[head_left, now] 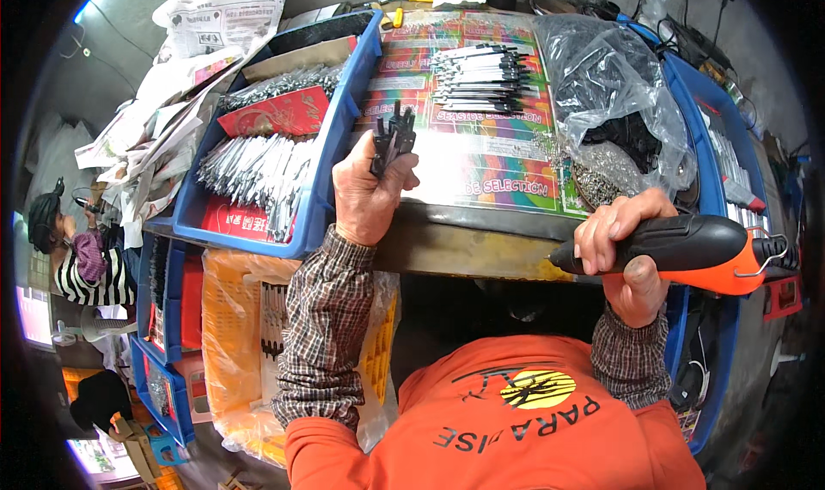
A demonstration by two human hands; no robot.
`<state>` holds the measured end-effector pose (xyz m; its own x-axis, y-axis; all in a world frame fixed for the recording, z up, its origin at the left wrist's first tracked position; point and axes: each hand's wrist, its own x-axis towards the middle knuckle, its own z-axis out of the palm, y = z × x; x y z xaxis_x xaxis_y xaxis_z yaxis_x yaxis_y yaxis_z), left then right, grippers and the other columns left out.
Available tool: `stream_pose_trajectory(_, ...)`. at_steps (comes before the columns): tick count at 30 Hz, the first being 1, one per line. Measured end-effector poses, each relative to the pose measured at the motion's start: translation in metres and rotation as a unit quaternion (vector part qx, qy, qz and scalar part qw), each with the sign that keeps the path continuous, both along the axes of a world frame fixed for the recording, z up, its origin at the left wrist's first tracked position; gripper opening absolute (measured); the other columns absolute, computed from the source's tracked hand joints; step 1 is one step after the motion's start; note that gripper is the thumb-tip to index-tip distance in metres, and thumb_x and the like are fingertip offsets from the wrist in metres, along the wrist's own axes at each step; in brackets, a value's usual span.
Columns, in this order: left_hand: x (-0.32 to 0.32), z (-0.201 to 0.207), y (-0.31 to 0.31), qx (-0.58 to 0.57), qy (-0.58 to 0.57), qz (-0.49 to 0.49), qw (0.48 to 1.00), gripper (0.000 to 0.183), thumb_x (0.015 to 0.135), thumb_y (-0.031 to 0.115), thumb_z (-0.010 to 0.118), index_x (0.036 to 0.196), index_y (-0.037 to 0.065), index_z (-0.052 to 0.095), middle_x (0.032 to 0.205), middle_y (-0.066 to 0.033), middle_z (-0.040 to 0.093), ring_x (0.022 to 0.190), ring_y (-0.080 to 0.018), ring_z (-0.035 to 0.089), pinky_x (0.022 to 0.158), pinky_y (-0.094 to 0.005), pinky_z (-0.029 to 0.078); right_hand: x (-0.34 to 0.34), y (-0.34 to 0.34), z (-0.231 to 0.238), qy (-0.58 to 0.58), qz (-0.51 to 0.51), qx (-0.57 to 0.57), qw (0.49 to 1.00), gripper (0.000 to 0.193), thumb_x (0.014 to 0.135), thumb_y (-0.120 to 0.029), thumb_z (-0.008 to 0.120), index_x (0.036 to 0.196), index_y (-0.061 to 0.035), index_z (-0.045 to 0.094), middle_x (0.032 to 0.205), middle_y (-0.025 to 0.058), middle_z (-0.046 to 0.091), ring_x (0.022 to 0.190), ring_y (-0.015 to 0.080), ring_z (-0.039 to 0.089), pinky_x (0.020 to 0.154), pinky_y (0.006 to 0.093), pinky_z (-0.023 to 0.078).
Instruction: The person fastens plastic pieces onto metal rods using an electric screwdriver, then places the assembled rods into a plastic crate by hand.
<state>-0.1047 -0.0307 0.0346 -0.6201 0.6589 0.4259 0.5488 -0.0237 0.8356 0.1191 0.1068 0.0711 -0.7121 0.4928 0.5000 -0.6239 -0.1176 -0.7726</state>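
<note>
My left hand [369, 189] is closed around a small bunch of black pen parts [394, 136], held upright over the left part of the table; their exact kind I cannot make out. In my right hand [626, 248] is a black and orange electric screwdriver [696, 243], its dark tip pointing left along the table's front edge. A row of white and black pens [481, 79] lies side by side on the colourful printed tabletop [468, 168]. A clear plastic bag [593, 56] lies to the right, with small metal springs [601, 181] and black pieces [632, 138] at its mouth.
At left, a blue bin [311, 224] holds many white pens [258, 176] and a red card [279, 112]. Another blue bin [692, 103] stands at right. Below is a yellow crate [234, 335] lined with plastic. Another person [86, 258] sits at far left.
</note>
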Motion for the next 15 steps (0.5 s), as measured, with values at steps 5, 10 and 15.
stream_pose_trajectory(5,-0.005,-0.007,0.001,0.093,-0.151,-0.034,0.984,0.014,0.082,0.008,0.06,0.09,-0.002,0.054,0.074,-0.0096,0.061,0.06,-0.0129,0.059,0.043,-0.0204,0.043,-0.001,-0.001,0.002,0.007,0.001,0.01,1.0,0.035,0.069,-0.014,0.072,0.085,-0.0023,0.043,0.061,0.0043,0.046,0.052,0.0126,0.047,0.05,0.0278,0.042)
stream_pose_trajectory(10,-0.014,-0.015,-0.002,0.095,-0.189,-0.049,0.976,0.018,0.081,0.009,0.061,0.094,-0.002,0.054,0.077,-0.0103,0.061,0.064,-0.0154,0.06,0.047,-0.0223,0.046,-0.003,-0.002,0.003,0.009,0.001,0.011,1.0,0.034,0.069,-0.015,0.072,0.085,-0.0023,0.043,0.06,0.0042,0.045,0.052,0.0121,0.046,0.05,0.0275,0.042)
stream_pose_trajectory(15,-0.012,-0.013,-0.006,0.121,-0.225,-0.06,0.965,0.018,0.082,0.01,0.06,0.094,-0.002,0.054,0.076,-0.0117,0.061,0.064,-0.018,0.061,0.052,-0.0268,0.05,-0.004,-0.005,0.004,0.009,0.007,0.013,1.0,0.034,0.069,-0.015,0.071,0.085,-0.0023,0.044,0.061,0.004,0.046,0.052,0.0118,0.046,0.05,0.0273,0.042)
